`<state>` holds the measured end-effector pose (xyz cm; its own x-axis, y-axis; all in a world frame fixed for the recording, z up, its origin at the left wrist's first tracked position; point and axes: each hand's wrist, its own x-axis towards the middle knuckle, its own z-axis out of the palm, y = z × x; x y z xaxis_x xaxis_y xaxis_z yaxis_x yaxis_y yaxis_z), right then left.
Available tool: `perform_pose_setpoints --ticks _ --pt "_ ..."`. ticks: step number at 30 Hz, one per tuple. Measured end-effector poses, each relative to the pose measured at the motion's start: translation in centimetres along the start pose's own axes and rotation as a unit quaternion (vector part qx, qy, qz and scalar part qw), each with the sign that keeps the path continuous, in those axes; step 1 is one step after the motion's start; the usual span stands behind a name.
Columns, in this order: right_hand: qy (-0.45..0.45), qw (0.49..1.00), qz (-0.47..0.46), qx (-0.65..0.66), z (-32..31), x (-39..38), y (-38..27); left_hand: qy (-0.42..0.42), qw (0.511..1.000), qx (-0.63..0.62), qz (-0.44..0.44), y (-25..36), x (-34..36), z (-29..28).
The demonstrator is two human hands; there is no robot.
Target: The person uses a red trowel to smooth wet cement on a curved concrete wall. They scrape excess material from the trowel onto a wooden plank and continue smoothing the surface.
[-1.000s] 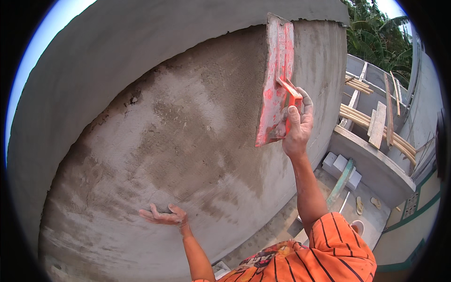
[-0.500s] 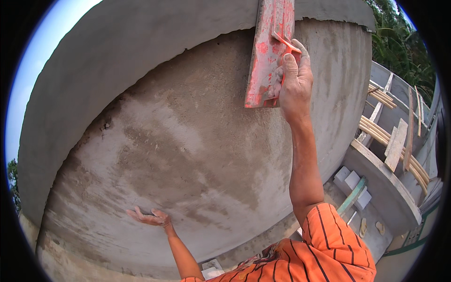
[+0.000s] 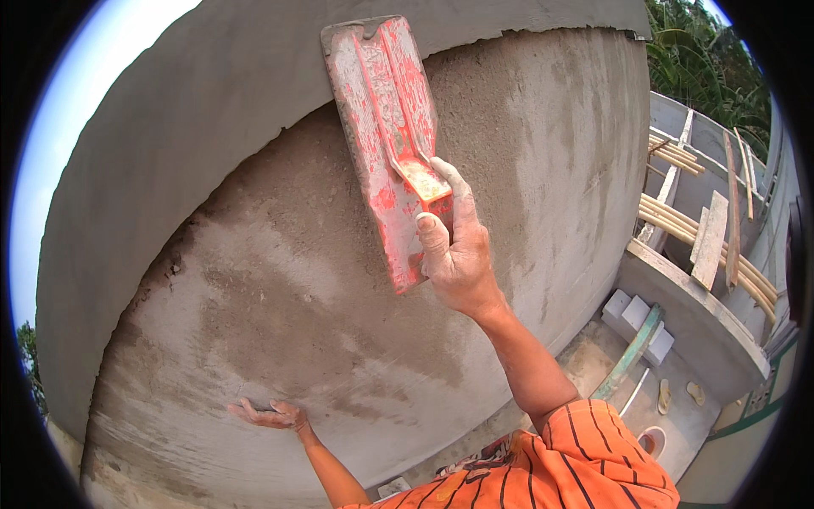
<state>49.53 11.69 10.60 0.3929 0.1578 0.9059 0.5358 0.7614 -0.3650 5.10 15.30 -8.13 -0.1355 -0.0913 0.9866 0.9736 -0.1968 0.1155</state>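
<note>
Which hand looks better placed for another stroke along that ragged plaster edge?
Right, I'd say: the right hand grips the red float by its handle, up near the ragged plaster edge. The left hand looks empty and sits lower.

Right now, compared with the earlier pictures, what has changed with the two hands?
The right hand has carried the red float leftward across the wall, and its top now leans left. Nothing was taken or let go: the right fingers stay around its handle. The left hand stays open and empty, lower at the left.
</note>
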Motion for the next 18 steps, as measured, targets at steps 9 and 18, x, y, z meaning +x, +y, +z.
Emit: perform_pose_setpoints --ticks 9,18 --pt "0.013 0.993 0.108 0.049 -4.3 10.1 1.3 -0.007 1.0 -0.006 -0.002 0.8 0.1 0.8" --pt "-0.047 0.98 0.18 0.063 -5.5 15.7 -0.9 -0.002 1.0 0.005 0.009 0.6 0.1 0.7"
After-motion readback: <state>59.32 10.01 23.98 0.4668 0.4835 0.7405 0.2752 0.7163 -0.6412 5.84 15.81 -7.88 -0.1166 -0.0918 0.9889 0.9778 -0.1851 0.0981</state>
